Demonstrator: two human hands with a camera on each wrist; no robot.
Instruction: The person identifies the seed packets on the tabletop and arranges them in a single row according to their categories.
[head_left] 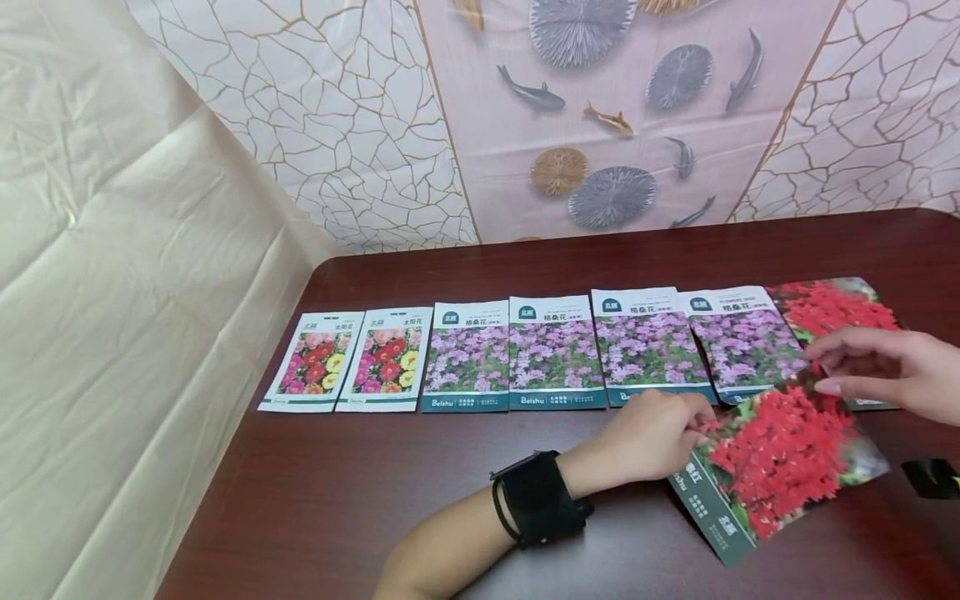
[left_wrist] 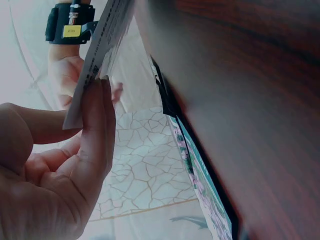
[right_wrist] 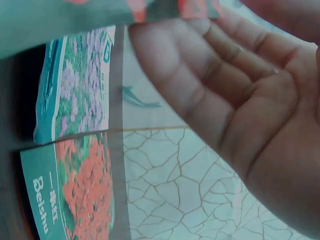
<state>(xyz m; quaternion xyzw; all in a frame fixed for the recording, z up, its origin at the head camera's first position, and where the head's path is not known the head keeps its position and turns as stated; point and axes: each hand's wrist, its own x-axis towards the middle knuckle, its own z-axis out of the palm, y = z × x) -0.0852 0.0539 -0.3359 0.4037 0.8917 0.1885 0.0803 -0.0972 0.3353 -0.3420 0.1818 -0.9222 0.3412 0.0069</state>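
Note:
A seed packet with red flowers [head_left: 783, 454] is held tilted above the table's front right part, its green end toward the lower left. My left hand [head_left: 652, 433] pinches it near the green end, thumb on one face and fingers on the other in the left wrist view. At the opposite end, my right hand [head_left: 900, 375] grips the packet's upper edge between thumb and fingers. Behind it, a second red-flower packet [head_left: 840, 308] lies on the table, partly covered by the right hand and the held packet. Purple-flower packets [head_left: 738, 346] lie to its left.
The row continues left with more purple-flower packets [head_left: 465, 358], then two white packets with mixed bright flowers [head_left: 386, 358]. The dark wooden table [head_left: 337, 500] meets a patterned backdrop [head_left: 360, 125] behind and a pale cloth [head_left: 150, 292] at left. A black band [head_left: 540, 500] circles the left wrist.

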